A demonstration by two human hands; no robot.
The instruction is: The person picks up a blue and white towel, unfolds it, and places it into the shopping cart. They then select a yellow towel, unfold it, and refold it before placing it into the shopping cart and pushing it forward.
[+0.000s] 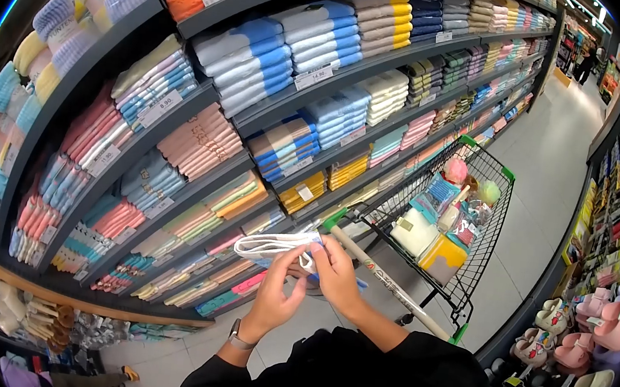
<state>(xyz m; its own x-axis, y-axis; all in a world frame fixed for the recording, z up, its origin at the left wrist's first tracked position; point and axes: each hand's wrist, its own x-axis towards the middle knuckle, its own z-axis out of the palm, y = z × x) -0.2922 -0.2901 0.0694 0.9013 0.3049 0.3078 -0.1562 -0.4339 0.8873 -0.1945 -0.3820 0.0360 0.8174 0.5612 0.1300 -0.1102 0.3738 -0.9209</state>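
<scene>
Shelves [385, 58]: a long dark run on the left side of the aisle, packed with folded towels [318, 39] in stacks, with price tags on the edges.
Floor [547, 165]: pale tile, aisle open toward the far end.
Cart [489, 156]: wire basket with green trim, standing just ahead and right of the hands, its handle bar [384, 281] running behind the right hand.
Cart load: roughly half full. It holds a cream pack [413, 231], a yellow block [443, 257], a blue packet [434, 195], a pink ball [455, 169] and a green ball [489, 191]; the smaller items are too jumbled to name.
Slippers [599, 322]: pink and cream pairs on the rack at right, well apart from the hands.
Left hand [276, 296]: watch [238, 335] on the wrist, fingers curled up around the near end of the bundle from below.
Right hand [336, 272]: fingertips pinched on the same end from above.
Bundle [271, 244]: white, thin and flat, held in the air at chest height between shelves and cart, its free end pointing left. What it is cannot be told.
Handling: judged light and limp, since a fingertip pinch holds it. The wrap is probably slick, so it is best held at the gathered end or supported under the middle. It does not look fragile.
</scene>
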